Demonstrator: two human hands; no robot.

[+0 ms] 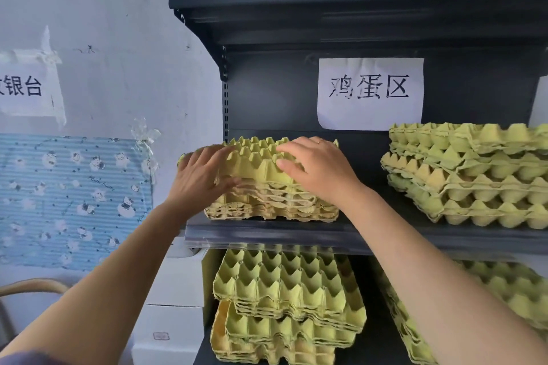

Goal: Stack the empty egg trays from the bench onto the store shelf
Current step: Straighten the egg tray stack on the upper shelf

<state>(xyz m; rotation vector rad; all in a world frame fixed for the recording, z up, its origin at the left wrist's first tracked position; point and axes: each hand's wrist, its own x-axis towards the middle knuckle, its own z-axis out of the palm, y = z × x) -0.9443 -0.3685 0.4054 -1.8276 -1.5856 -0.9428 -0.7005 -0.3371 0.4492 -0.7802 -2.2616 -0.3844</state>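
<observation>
A stack of yellow-green pulp egg trays (264,187) sits at the left end of the dark metal shelf (267,234). My left hand (201,175) lies on the stack's left side, fingers spread over the top tray's corner. On the right half of the top tray rests my right hand (317,169), fingers fairly straight and pressing down, a ring on one finger. Both forearms reach up from the bottom of the view.
A taller, uneven stack of egg trays (474,178) stands at the right of the same shelf. More tray stacks (284,305) fill the shelf below. A paper sign (370,92) hangs on the back panel. White boxes (175,305) stand left of the rack.
</observation>
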